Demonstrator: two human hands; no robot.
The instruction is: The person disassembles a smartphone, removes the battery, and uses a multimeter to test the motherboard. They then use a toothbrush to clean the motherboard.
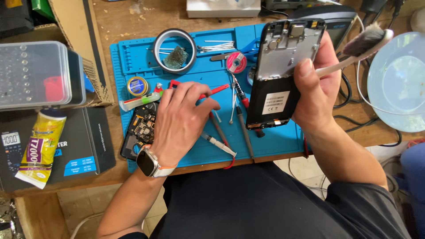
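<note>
Aloft, right hand (316,84) grips opened phone (283,66), brush (354,48); left hand (179,119) palm-down on mat (265,137).

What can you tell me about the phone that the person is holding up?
The phone is a black slab with its back cover off, tilted nearly upright above the blue mat. Its upper half shows a grey metal frame with camera openings; the lower half shows a black battery with a white label. The right hand grips its edge, also holding a brush.
</note>
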